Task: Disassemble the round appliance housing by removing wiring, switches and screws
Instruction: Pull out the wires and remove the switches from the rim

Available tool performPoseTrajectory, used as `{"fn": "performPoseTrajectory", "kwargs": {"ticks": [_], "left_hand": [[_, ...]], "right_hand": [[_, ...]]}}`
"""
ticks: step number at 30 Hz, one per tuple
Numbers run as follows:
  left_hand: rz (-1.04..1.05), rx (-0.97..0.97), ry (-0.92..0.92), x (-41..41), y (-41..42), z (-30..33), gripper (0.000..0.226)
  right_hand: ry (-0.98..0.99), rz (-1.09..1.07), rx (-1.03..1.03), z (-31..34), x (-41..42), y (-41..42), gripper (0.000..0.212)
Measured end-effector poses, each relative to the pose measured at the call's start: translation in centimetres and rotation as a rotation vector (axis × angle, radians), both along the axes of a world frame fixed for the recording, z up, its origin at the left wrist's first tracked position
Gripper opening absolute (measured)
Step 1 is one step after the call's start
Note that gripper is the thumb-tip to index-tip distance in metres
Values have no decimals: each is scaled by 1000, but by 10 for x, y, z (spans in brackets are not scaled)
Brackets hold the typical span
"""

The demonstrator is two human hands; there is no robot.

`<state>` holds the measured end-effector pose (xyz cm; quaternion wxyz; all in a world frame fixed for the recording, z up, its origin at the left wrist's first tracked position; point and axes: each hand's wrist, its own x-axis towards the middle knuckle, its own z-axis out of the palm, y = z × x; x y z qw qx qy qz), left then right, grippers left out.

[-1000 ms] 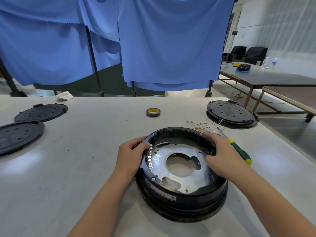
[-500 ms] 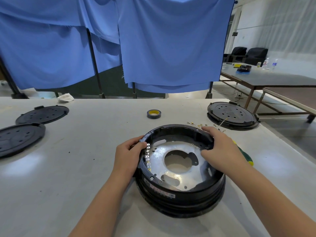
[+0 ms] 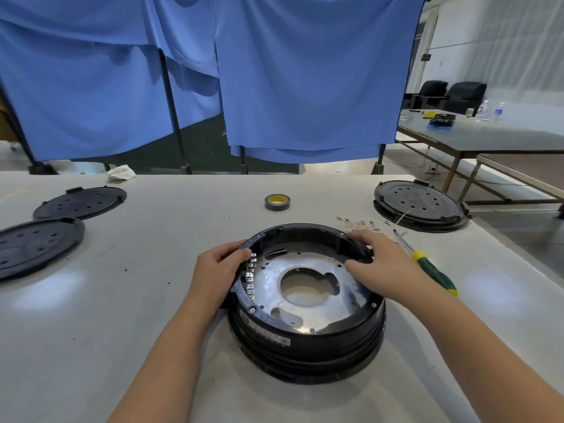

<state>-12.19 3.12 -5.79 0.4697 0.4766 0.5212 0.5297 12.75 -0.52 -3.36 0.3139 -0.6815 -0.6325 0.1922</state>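
Note:
The round black housing (image 3: pixel 305 340) sits on the white table in front of me, open side up, with a silver metal plate (image 3: pixel 308 312) inside it and a row of small white terminals along its left inner wall. My left hand (image 3: pixel 218 271) grips the left rim, thumb curled over the edge. My right hand (image 3: pixel 384 264) holds the far right rim, fingers curled over it into the housing. A green and yellow screwdriver (image 3: pixel 427 267) lies just right of my right hand. Several loose wires with ring terminals (image 3: pixel 363 223) lie behind the housing.
A roll of dark tape (image 3: pixel 277 202) stands behind the housing. Two black perforated lids (image 3: pixel 81 201) (image 3: pixel 33 244) lie at the left, another round black unit (image 3: pixel 419 204) at the far right. Blue curtains hang behind the table; a second table stands at the right.
Both hands keep hold of the rim. The housing has turned slightly and the screwdriver, hidden by my right hand half a second ago, shows again.

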Motion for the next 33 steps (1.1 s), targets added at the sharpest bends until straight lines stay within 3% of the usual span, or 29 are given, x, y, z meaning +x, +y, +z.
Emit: {"fn": "performPoseTrajectory", "kwargs": {"ticks": [3, 6, 11, 14, 17, 20, 24, 29, 33], "left_hand": [[9, 34, 45, 0, 1, -1, 16], [44, 62, 143, -2, 2, -2, 13], [97, 168, 546, -4, 2, 9, 28], [85, 272, 733, 11, -6, 27, 29], [-60, 300, 832, 45, -19, 41, 26], [-339, 158, 763, 85, -25, 46, 24], [-551, -212, 605, 131, -11, 48, 34], [-624, -474, 544, 150, 3, 44, 49], [-602, -488, 501, 156, 8, 38, 57]], "right_hand": [[161, 28, 65, -6, 11, 4, 32], [317, 73, 187, -17, 17, 0, 38], [604, 130, 233, -42, 14, -2, 44], [617, 99, 273, -49, 15, 2, 48], [619, 65, 284, -55, 18, 5, 42], [615, 60, 277, -59, 19, 6, 52], [565, 42, 327, -55, 18, 4, 53], [566, 11, 353, -61, 20, 6, 68], [540, -4, 356, -62, 21, 9, 68]]}}
